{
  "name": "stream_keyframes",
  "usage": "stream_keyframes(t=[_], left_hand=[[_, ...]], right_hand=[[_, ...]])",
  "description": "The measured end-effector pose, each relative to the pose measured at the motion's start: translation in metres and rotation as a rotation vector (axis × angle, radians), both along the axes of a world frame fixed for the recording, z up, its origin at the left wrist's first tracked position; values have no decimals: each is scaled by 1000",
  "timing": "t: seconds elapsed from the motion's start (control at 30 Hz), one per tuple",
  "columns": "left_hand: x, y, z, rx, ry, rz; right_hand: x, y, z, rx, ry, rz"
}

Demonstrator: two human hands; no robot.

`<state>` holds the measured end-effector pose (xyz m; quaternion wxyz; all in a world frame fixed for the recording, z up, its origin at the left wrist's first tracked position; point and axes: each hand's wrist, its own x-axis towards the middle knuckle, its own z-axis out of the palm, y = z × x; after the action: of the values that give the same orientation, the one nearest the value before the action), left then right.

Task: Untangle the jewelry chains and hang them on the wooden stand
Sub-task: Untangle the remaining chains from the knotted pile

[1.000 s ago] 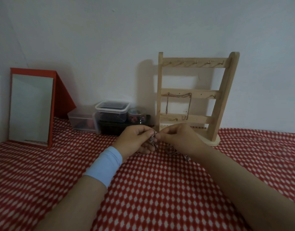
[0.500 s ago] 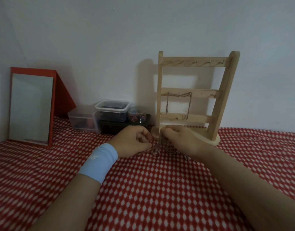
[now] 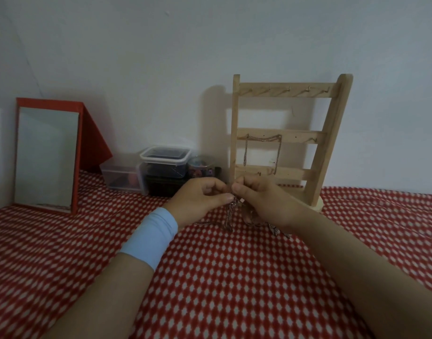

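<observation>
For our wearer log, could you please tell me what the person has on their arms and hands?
The left hand has a light blue wristband just behind it, on the wrist. The right hand wears nothing: no sleeve, watch or band shows on that arm.

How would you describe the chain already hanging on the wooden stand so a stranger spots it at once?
Find the wooden stand by the white wall. On the left of its middle rail a hung chain drapes in an arch, both ends dangling. Unlike the tangled chains low over the checked cloth, it hangs on the stand.
</observation>
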<state>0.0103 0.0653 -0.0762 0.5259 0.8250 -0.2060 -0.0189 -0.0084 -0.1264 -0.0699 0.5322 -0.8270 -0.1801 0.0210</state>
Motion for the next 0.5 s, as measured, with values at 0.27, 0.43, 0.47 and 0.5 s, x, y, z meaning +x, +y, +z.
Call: stream_keyframes(t=[0.27,0.43,0.47,0.5], left_hand=[[1,8,1,176,78,-86],[4,7,0,203,-9,-2],[4,7,-1,227,27,-14],[3,6,-1,240,70,-31]], right_hand=[[3,6,-2,-286,-185,-154],[3,7,-4,-322,-146,-139],[3,6,-2,-311,-123,-142],[4,4,-1,-285,-89,-131]])
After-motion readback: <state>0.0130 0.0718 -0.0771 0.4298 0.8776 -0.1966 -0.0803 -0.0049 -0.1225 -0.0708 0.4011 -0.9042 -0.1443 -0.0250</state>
